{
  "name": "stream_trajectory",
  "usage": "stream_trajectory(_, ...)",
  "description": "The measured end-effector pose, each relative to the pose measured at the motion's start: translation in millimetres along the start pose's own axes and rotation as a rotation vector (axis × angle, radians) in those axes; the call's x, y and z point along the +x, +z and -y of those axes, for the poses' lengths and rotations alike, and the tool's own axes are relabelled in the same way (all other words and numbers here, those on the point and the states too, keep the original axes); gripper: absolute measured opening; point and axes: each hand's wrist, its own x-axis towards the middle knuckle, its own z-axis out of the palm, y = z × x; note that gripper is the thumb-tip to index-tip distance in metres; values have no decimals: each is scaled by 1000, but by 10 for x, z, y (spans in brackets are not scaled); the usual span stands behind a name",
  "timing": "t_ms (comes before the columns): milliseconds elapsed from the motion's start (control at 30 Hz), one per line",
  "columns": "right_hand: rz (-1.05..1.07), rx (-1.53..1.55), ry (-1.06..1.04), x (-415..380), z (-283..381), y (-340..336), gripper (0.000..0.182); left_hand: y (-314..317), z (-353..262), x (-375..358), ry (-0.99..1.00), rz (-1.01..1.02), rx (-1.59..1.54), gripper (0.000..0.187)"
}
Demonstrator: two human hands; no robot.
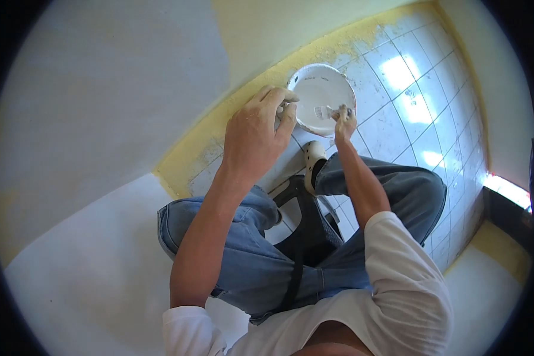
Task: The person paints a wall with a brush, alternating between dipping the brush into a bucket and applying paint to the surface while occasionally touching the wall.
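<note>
A round white bucket point(295, 83) stands on the tiled floor near the wall, with white material inside. My right hand point(345, 126) is at its right rim, closed on the handle of a small putty knife point(323, 113). The flat end of this tool, coated white, reaches over the inside of the bucket. At the bucket's left rim, my left hand point(256, 127) has its fingers curled and its thumb opposite them. A pale bit shows between the fingertips, but I cannot make out what it is. Both hands have whitish smears.
A yellow, flaking strip point(267, 74) runs along the foot of the wall point(113, 77). White tiles point(391, 127) cover the floor. Between my legs is a black seat or frame point(299, 222). A white clog point(313, 157) on my foot is close to the bucket.
</note>
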Motion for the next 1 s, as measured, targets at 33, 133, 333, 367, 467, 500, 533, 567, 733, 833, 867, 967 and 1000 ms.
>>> stream_trajectory(33, 61, -186, -84, 53, 7, -6, 38, 4, -26, 6, 10, 4, -5, 14)
stream_trajectory(133, 349, -408, -194, 72, 241, 2, 35, 5, -32, 0, 17, 23, -17, 15)
stream_trajectory(333, 640, -588, -303, 185, 452, 157, 36, 7, -35, 35, -72, 68, -47, 17)
stream_trajectory(367, 671, -592, -327, 193, 464, 181, 37, 11, -33, 39, -65, 66, -42, 17)
stream_trajectory(467, 787, -669, -196, 274, 390, 220, 36, 21, -21, 49, -47, 67, -27, 17)
stream_trajectory(500, 703, -598, -227, 256, 378, 226, 36, 25, -17, 53, -44, 70, -22, 17)
stream_trajectory(533, 620, -530, -256, 223, 357, 231, 37, 29, -8, 54, -44, 73, -19, 17)
stream_trajectory(567, 538, -461, -287, 209, 351, 243, 37, 30, -9, 61, -46, 75, -17, 17)
stream_trajectory(733, 138, -532, 30, 301, 446, 195, 41, 51, 17, 61, 1, 50, -2, 16)
stream_trajectory(833, 54, -583, 50, 366, 382, 176, 44, 40, -4, 75, -32, 83, -9, 16)
stream_trajectory(867, 70, -720, -44, 539, 66, 112, 45, 39, -2, 86, -26, 77, -4, 16)
stream_trajectory(967, 24, -870, -182, 666, -137, 49, 46, 47, 21, 86, -16, 60, -3, 16)
stream_trajectory(1000, -10, -875, -205, 684, -129, 48, 46, 50, 41, 99, -14, 55, -13, 16)
